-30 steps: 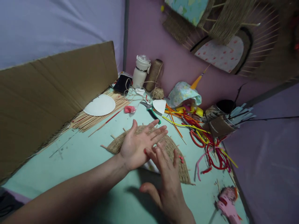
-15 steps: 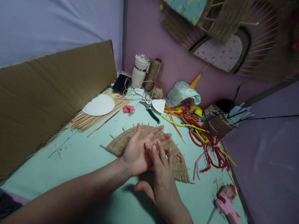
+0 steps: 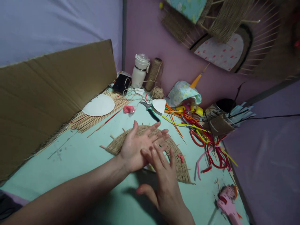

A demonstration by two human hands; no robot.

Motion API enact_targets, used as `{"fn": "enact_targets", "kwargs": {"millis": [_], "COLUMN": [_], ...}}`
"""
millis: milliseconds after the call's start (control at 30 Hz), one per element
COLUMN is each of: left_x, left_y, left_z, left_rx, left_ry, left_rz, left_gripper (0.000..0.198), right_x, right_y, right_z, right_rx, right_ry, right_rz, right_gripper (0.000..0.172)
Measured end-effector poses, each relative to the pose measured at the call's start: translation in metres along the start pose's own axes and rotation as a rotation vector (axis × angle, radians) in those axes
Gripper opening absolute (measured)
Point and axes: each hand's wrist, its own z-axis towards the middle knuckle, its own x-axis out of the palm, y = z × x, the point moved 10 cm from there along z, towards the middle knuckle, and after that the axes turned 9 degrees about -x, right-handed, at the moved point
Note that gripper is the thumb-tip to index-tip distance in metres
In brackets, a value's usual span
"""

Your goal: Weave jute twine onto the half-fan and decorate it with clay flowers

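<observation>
My left hand (image 3: 138, 148) is held palm up with its fingers spread, above a half-round woven twine fan (image 3: 117, 140) with short sticks poking from its edge. My right hand (image 3: 164, 178) lies palm down across it, fingers stretched and fingertips touching the left palm, thumb apart. Whether anything small lies between the fingertips and the palm is hidden. Several small red pieces (image 3: 180, 157) rest on the fan's right side. Beyond the fan sits a red-pink lump (image 3: 128, 109), partly in clear wrapping.
Behind are green-handled pliers (image 3: 152, 114), a white oval (image 3: 99, 105) on thin sticks, a white bottle (image 3: 139, 73) and a twine spool (image 3: 154, 73). Cardboard (image 3: 58, 87) stands left. Coloured pipe cleaners (image 3: 208, 143) lie right, with a pink glue gun (image 3: 227, 203) nearer.
My left hand has shifted slightly up and left. The right fingertips have slid a little across the left palm. The things on the table stay where they were.
</observation>
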Motion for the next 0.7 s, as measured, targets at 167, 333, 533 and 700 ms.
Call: {"fn": "enact_targets", "kwargs": {"millis": [167,333,533,700], "left_x": [-0.002,-0.003,-0.004,-0.001], "left_y": [0.003,0.004,0.012,0.004], "left_z": [0.001,0.001,0.002,0.001], "left_rx": [-0.023,-0.022,-0.071,-0.021], "left_ry": [-0.007,0.001,-0.014,-0.017], "left_rz": [0.005,-0.003,-0.005,-0.013], "left_gripper": [0.065,0.071,0.069,0.066], "right_x": [-0.004,-0.002,-0.003,-0.004], "right_y": [-0.007,0.0,-0.005,-0.002], "right_z": [-0.001,-0.001,-0.002,-0.001], "right_rx": [0.064,-0.004,0.049,0.014], "right_ry": [-0.043,-0.028,-0.042,-0.035], "right_rz": [-0.02,0.021,-0.013,0.015], "right_gripper": [0.094,0.09,0.092,0.086]}}
